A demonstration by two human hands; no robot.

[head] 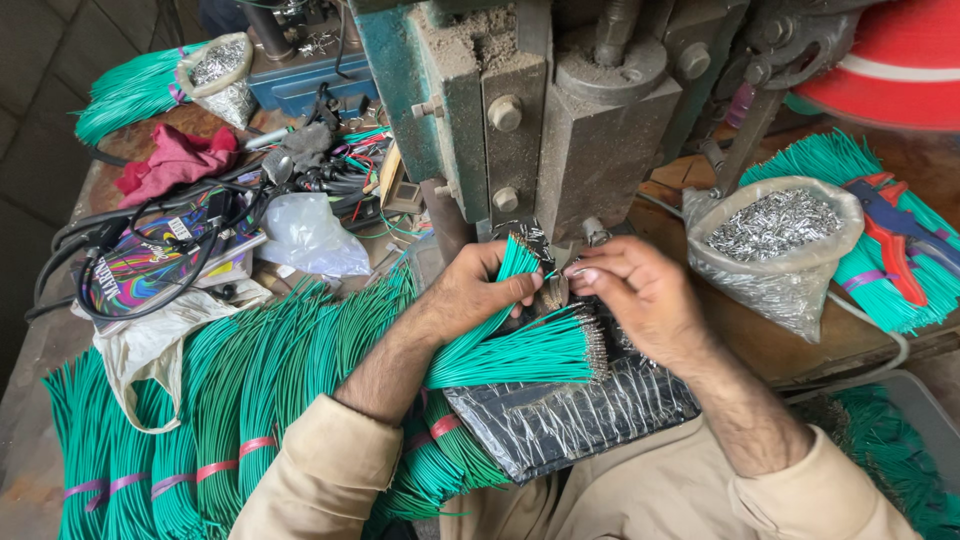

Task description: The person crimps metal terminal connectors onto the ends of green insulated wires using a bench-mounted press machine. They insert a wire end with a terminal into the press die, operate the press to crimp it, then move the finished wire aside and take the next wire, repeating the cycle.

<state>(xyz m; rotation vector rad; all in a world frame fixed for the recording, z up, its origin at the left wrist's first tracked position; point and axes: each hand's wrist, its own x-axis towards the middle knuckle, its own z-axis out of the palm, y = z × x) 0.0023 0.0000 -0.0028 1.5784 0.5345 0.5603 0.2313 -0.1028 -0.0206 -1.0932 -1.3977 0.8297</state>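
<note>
At frame centre your left hand (480, 290) has its fingers clamped round a fanned bunch of green wires (520, 345), ends toward the press (560, 130), so your right hand (635, 290), fingers pinched together, can pick one wire.

The left hand (478, 290) grips a bunch of green wires (515, 345) that fans out towards the right, its metal-tipped ends just below the right hand (640, 295). The right hand pinches a small piece at the foot of the grey press (560, 120), fingertips close to the left thumb. A black plastic sheet (570, 415) lies on the lap, under the wires. Left of the arms lie wire bundles (230, 400) tied with pink bands. At the right, a plastic bag of metal terminals (775, 235) rests on more green wires, beside red-and-blue pliers (895, 235). Far left are a red rag (175, 160), black cables (150, 240) and a second bag (218, 75).
</note>
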